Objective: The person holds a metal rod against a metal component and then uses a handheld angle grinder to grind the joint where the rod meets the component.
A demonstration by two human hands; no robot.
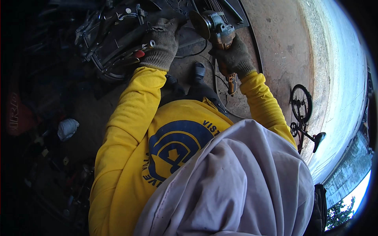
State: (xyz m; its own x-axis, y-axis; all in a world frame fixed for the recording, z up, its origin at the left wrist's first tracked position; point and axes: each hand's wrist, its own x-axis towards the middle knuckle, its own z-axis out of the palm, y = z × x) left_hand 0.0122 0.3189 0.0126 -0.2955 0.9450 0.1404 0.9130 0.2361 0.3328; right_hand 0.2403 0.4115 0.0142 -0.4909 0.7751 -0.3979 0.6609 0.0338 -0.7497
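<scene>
My right hand (237, 56), in a grey-brown knit glove, is wrapped around the body of an angle grinder (224, 34). The grinder's round disc (200, 24) points to the left, and its orange rear end (232, 83) sticks out below my wrist. My left hand (161, 44), in a matching glove, is closed over the edge of a dark workpiece; what its fingers grip there is hidden in shadow. Close by the left wrist lie a red-handled tool (138, 54) and a shiny metal tube end (152, 43).
Dark metal frames and tools (104, 43) crowd the left. A cord (215, 80) runs down over the floor beside my feet (199, 70). Right of me stands a bicycle (302, 114) on the brownish floor (281, 43). A pale crumpled bag (67, 129) lies at lower left.
</scene>
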